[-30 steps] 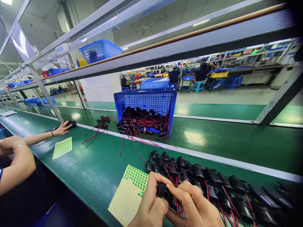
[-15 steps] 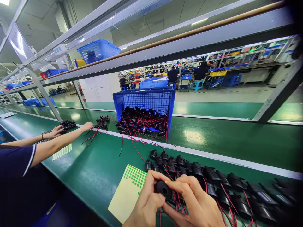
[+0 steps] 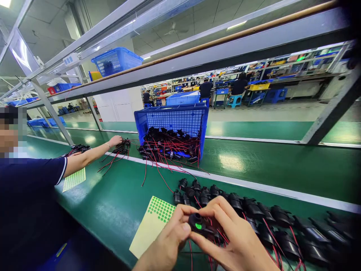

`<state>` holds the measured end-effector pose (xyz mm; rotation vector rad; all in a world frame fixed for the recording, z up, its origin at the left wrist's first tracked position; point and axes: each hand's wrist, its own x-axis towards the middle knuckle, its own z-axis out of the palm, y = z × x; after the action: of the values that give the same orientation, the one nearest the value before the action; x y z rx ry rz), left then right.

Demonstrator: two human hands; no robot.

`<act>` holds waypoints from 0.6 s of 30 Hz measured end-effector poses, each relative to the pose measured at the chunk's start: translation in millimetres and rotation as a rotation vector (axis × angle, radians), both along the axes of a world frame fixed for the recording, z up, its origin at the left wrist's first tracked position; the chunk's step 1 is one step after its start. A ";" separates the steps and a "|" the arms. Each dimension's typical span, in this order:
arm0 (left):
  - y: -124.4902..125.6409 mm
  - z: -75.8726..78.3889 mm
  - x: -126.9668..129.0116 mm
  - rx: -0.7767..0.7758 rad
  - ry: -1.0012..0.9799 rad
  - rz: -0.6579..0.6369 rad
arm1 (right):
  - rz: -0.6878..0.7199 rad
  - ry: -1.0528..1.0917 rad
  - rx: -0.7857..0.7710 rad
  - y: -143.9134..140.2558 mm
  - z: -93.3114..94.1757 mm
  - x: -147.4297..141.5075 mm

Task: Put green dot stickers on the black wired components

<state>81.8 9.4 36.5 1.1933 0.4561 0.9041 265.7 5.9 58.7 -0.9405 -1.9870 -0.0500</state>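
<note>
Pinching a black socket (image 3: pixel 200 227) (green dot on its face), left hand (image 3: pixel 169 241) and right hand (image 3: pixel 231 241) clamp it near the sticker sheet (image 3: pixel 152 226) on the counter (image 3: pixel 113 199).

The scene is brightly and evenly lit from ceiling strip lights (image 3: pixel 236 25), one glowing in the upper middle and another cut off at the upper left corner. Their light bounces as pale glare patches off the glossy green belt (image 3: pixel 231 162) in the middle of the frame. Shadows are soft and faint. Wide-angle distortion bends the metal shelf rail (image 3: pixel 214 56) and stretches the edges; the right edge and upper right corner darken and smear. The face at the left is pixelated. The centre is sharp.
</note>
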 end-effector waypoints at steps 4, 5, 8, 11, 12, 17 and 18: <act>9.4 0.4 -4.5 -0.107 -0.103 -0.164 | 0.078 0.173 -0.278 4.1 6.2 4.9; 10.1 0.4 -2.7 -0.155 -0.151 -0.164 | 0.103 0.208 -0.342 6.1 6.2 5.3; 7.7 3.1 7.1 -0.370 -0.344 -0.100 | 0.180 0.268 -0.454 13.7 5.3 6.8; 3.2 8.5 16.4 -0.542 -0.499 -0.037 | 0.215 0.282 -0.498 19.9 4.1 8.8; 2.2 10.1 18.3 -0.581 -0.534 -0.030 | 0.220 0.287 -0.512 21.1 3.6 9.3; 0.4 15.5 20.6 -0.684 -0.604 -0.020 | 0.231 0.307 -0.552 21.0 2.4 9.0; 0.2 16.2 20.6 -0.696 -0.605 -0.012 | 0.235 0.310 -0.557 20.4 2.7 8.4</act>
<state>102.5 9.6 52.7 0.2620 0.2303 0.9353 274.1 26.3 61.3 -0.9734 -1.8291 0.7701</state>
